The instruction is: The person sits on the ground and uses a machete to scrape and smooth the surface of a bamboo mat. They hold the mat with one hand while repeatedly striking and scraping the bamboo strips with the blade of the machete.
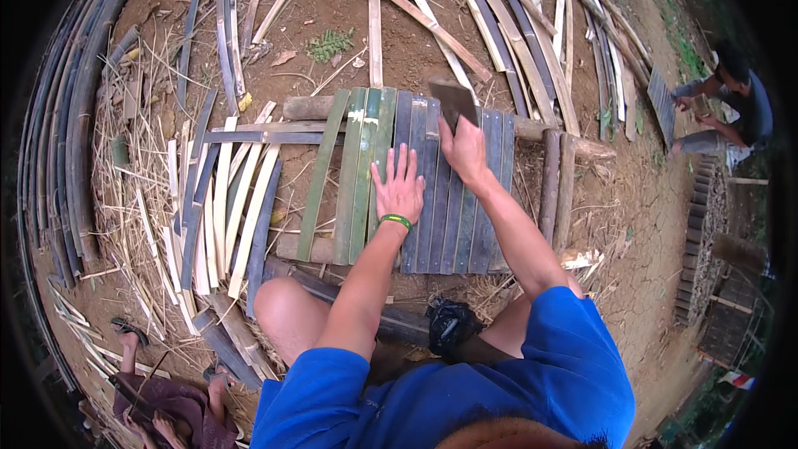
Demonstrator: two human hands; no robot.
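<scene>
On the packed dirt in front of the seated person, a mat of bamboo slats (416,191) lies across two round logs (307,106), slats running near to far. Left hand (399,187) is flat and released, fingers spread, pressing the grey slats mid-mat. Right hand (465,150) is clenched on the handle of a cleaver (454,102), blade over the far end of the same slats.

Risks, as I judge them:
- Blade sits just far of the spread left fingers; a glancing stroke along the grain could run toward them.
- Slats look loose on the logs; a hit at the far end could tip or shift one under the palm.
- Split bamboo edges are sharp against bare skin and bare knees.

Surroundings: outdoors, reddish earth littered with dry shavings and straw. Loose strips (224,199) fan out at left, long dark poles (75,100) curve along the far left, more strips (532,41) lie far right. Another person (731,104) squats at far right beside a stacked pile (702,233). Someone's sandalled feet (133,337) show near left.
</scene>
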